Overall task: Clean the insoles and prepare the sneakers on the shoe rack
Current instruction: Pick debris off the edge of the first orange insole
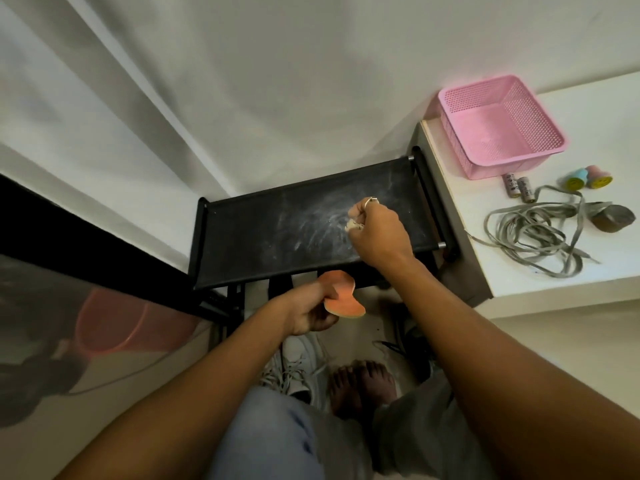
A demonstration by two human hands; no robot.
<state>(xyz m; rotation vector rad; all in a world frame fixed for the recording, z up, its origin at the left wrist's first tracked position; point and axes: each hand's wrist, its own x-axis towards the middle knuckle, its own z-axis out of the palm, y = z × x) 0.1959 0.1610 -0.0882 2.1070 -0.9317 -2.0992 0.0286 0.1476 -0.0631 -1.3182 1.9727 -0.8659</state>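
While the left hand (pixel 307 315) grips the insole (pixel 343 293), the right hand (pixel 377 234) pinches a wad (pixel 352 225).

No text readable. Two batteries (pixel 525 189) toward left edge of surface (pixel 606 116): dark print on casing, too blurred. Two small stampers (pixel 598 176): smiley-like marks on yellow ends.

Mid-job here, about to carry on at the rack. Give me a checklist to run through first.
1. Grip on insole by left hand: ok.
2. Grip on wad by right hand, over rack: ok.
3. Dust off rack top: not ok, white smears.
4. Is insole clean: cannot tell.
5. Any sneaker on rack: not ok, one sits on floor.
6. Loose laces stowed: not ok, strewn on counter.
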